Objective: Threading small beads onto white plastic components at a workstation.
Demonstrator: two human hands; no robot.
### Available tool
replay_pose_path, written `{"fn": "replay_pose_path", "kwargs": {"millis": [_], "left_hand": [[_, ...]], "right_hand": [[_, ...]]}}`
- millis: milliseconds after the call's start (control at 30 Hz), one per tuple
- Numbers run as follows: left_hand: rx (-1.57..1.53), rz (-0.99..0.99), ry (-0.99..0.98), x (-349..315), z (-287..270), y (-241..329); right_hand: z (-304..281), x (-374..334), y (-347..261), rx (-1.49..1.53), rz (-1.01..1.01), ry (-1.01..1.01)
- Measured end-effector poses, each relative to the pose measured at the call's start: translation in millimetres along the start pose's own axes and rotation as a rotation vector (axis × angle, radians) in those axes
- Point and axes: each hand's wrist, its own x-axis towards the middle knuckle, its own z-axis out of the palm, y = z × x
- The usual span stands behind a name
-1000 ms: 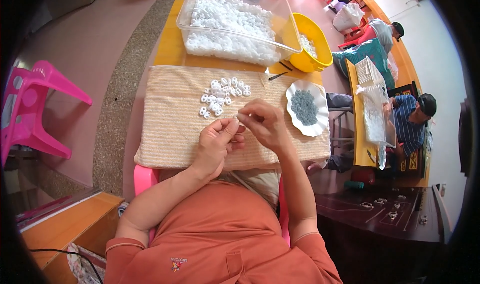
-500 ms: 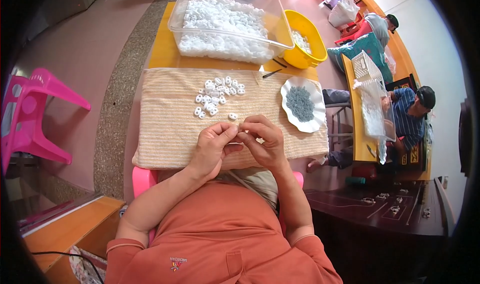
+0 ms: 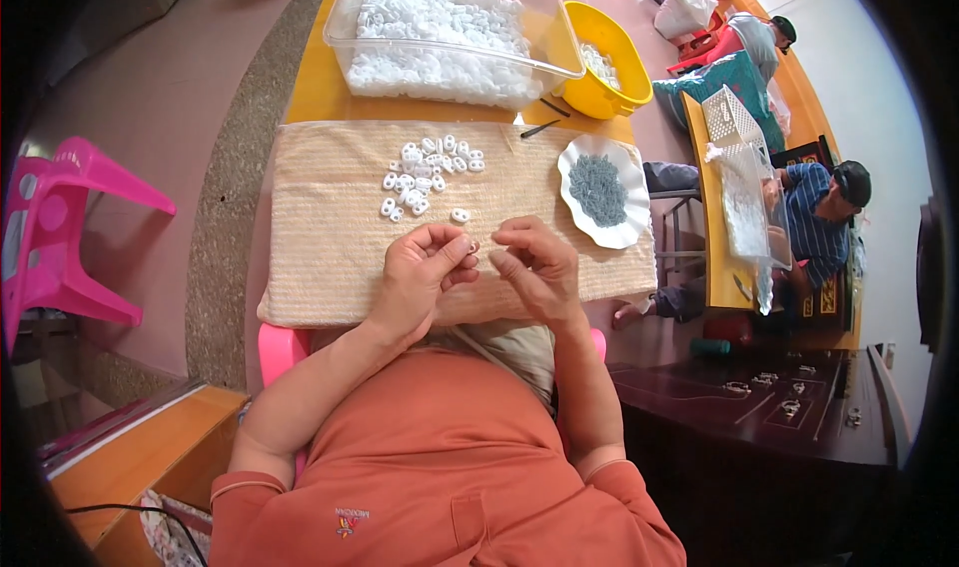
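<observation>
My left hand (image 3: 418,272) is over the near part of the cloth, pinching a small white plastic piece (image 3: 473,248) between thumb and forefinger; most of it is covered by the fingertips. Just right of it, my right hand (image 3: 539,269) hovers with bent fingers, thumb and forefinger apart, and nothing visible between them. One white two-holed oval piece (image 3: 460,215) lies alone beyond my left fingertips. Farther off is a loose cluster of similar white two-holed pieces (image 3: 421,182). A white scalloped dish (image 3: 627,235) to the right holds many small grey-blue parts (image 3: 597,189).
A striped beige cloth (image 3: 320,257) covers the near tabletop. Behind it stand a clear bin (image 3: 345,42) full of white pieces and a yellow tub (image 3: 644,77). A dark slim tool (image 3: 539,128) lies at the cloth's far edge. Another person (image 3: 814,212) sits at a table to the right.
My hands have drawn apart: the right fingertips have moved away from the piece in my left fingers, and its thumb and forefinger have parted. The whole view has shifted slightly.
</observation>
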Motion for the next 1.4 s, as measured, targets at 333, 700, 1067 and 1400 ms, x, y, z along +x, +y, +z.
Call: {"fn": "replay_pose_path", "kwargs": {"millis": [333, 700, 1067, 1400], "left_hand": [[0.004, 0.007, 0.065, -0.5, 1.2, 1.2], [0.004, -0.007, 0.095, 0.1, -0.2, 1.2], [-0.001, -0.009, 0.075, 1.6, -3.3, -2.0], [0.024, -0.015, 0.061, 1.7, -6.3, -3.7]], "right_hand": [[-31.9, 9.7, 1.5, -0.428, 0.043, 0.050], [-23.4, 30.2, -6.3, -0.842, -0.011, -0.077], [-17.7, 35.1, 5.2, -0.941, -0.008, -0.170], [-22.1, 27.0, 7.6, -1.004, -0.065, -0.201]]}}
